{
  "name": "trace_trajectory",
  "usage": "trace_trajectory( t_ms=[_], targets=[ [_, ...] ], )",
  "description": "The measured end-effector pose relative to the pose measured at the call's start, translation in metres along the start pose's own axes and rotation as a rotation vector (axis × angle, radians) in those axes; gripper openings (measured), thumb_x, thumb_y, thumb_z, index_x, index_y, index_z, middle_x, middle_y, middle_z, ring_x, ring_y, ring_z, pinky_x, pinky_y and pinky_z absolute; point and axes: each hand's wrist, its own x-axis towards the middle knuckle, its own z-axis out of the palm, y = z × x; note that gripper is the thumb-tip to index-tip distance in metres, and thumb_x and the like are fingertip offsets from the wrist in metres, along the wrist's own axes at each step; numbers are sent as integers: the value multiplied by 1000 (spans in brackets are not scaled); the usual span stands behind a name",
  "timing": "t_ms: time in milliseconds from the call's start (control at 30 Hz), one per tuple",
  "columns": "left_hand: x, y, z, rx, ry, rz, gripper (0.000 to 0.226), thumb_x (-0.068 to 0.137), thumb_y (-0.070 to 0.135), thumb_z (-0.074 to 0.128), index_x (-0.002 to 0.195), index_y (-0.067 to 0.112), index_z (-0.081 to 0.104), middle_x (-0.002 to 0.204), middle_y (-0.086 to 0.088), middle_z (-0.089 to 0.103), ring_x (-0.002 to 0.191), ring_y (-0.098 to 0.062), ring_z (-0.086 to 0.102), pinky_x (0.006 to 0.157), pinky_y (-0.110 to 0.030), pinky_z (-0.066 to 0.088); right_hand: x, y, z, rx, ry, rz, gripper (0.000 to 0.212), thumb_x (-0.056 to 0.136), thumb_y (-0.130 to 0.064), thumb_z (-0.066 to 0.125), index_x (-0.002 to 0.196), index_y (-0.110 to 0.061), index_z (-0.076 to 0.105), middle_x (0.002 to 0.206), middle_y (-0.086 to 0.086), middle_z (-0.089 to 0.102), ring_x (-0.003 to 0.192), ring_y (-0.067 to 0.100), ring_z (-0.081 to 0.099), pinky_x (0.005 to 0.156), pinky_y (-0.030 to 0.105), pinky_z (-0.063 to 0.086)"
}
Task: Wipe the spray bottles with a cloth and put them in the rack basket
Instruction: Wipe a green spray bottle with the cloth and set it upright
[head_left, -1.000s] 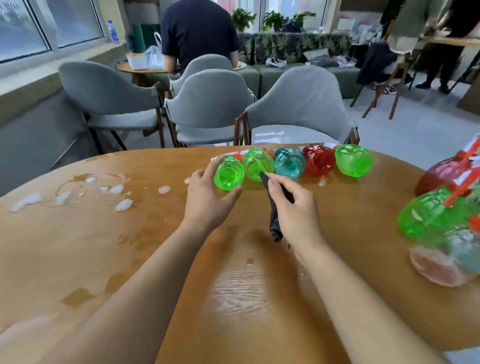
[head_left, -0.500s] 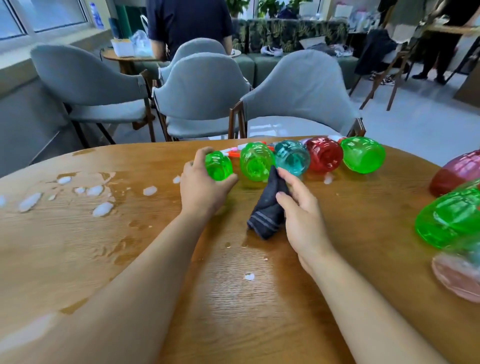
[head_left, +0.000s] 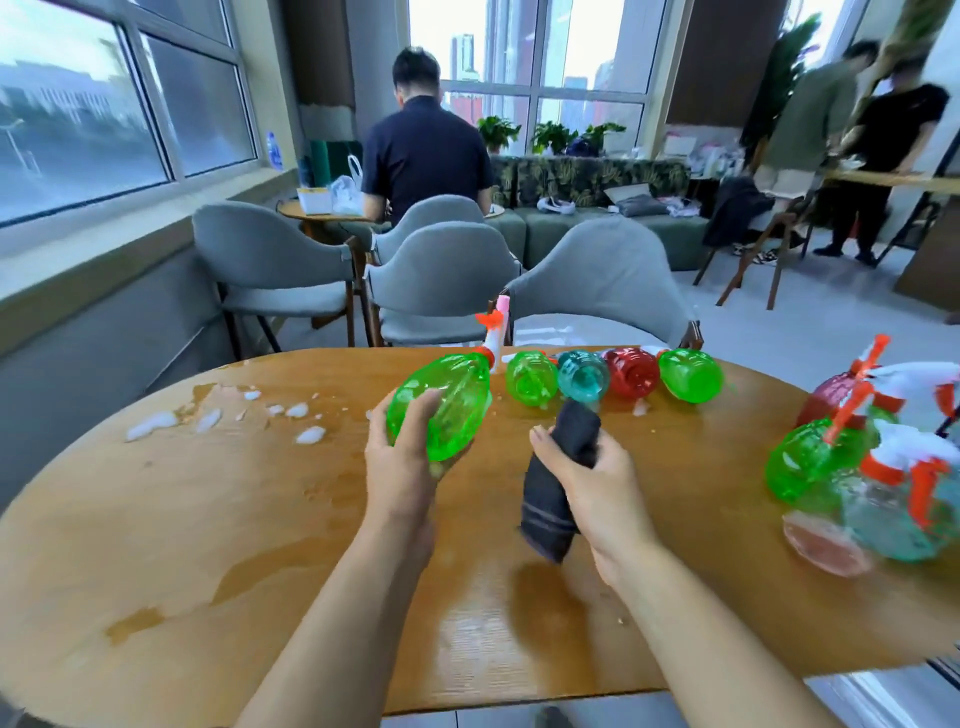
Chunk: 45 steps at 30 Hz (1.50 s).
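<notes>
Two hands are busy here, and they are mine. My left hand (head_left: 402, 462) is holding a green spray bottle (head_left: 441, 405) up off the desk (head_left: 260, 519). My fingers are curling round its fat bottom end, and my thumb is pressing on its side. The bottle is tilting away from me, with its red and white spray head (head_left: 493, 332) pointing up past the far edge of the desk.

My right hand (head_left: 597, 483) is gripping a dark cloth (head_left: 556, 488). My fingers are wrapping round its middle. One end is sticking up and the other end is hanging down just above the desk.

Along the far edge, four more bottles are lying side by side in a row: a green one (head_left: 530, 376), a blue one (head_left: 582, 374), a red one (head_left: 631, 371) and another green one (head_left: 691, 375).

By the right edge, a bunch of bottles (head_left: 862, 467) is sitting close together. I cannot tell what is holding them.

Near the left edge, white foam blobs (head_left: 208, 418) and wet patches are lying on the wood.

Gray chairs (head_left: 441, 280) are standing just behind the desk.
</notes>
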Motion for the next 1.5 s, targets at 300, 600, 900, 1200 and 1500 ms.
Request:
trace_trajectory(
  t_ms=[300, 600, 900, 1200, 1500],
  targets=[
    [-69, 11, -11, -110, -300, -172, 43, 102, 52, 51, 131, 28, 71, 134, -2, 75, 108, -11, 74, 97, -40, 49, -39, -3, 14, -114, 50, -304, 46, 81, -57, 85, 77, -17, 61, 68, 4, 64, 65, 23, 59, 64, 38, 45],
    [-34, -6, -37, 166, -310, -128, 76, 74, 40, 83, 139, 8, 60, 133, -16, 72, 117, -28, 72, 98, -54, 62, -24, 12, 7, -19, -103, -278, 21, 84, -38, 80, 101, -27, 75, 95, 2, 78, 82, 20, 69, 72, 39, 53],
    [-35, -2, -40, -21, -293, -273, 51, 92, 52, 58, 132, 24, 75, 130, -11, 76, 119, -36, 73, 63, -39, 65, -5, -5, -9, 163, -294, -161, 32, 82, -17, 73, 113, -16, 74, 103, -2, 80, 94, 9, 71, 83, 23, 57],
    [-40, -21, -40, 45, -414, -300, 63, 85, 57, 76, 137, 22, 69, 131, -20, 71, 106, -39, 72, 57, -40, 64, 15, -8, -14, -413, 50, -678, 30, 98, -37, 71, 126, -27, 74, 92, -7, 59, 88, 12, 61, 79, 25, 48],
    [-44, -26, -40, 153, -421, -155, 66, 73, 49, 77, 137, 42, 67, 130, -7, 73, 96, -33, 75, 54, -38, 58, 19, -2, -6, -789, -89, -970, 31, 108, -25, 58, 135, -34, 71, 116, -5, 56, 79, 9, 60, 65, 44, 56]
  ],
)
